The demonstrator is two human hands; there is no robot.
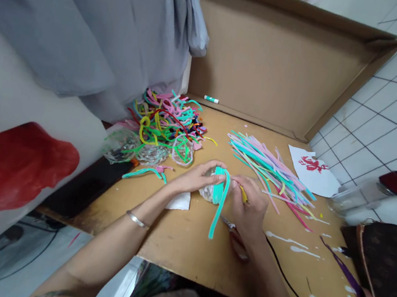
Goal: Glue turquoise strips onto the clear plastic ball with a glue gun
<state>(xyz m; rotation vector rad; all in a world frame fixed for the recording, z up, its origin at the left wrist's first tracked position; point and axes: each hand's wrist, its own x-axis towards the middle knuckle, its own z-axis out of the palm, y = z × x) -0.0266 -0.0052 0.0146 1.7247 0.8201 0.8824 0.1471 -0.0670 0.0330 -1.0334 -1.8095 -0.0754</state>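
My left hand [207, 174] grips a clear, rounded plastic piece [207, 192] partly wrapped in turquoise pipe cleaner [219, 185]. One loose turquoise strip [218, 212] hangs down from it toward me. Close on the right, my right hand [249, 202] is closed around a tool with a yellow part [243, 193], apparently a glue gun; my fingers cover most of it. Its tip area is beside the top of the turquoise strip, but whether they touch I cannot tell. Beneath my right hand lie scissors [238, 241] with dark reddish handles, partly hidden.
Pastel pipe cleaners [274, 169] lie beyond my right hand. A tangled colourful heap [169, 118] and clear rounded pieces [122, 146] sit at the left. A bottle [358, 195], bag [387, 271] and black cord [294, 281] are at the right. A cardboard wall [267, 58] rises behind.
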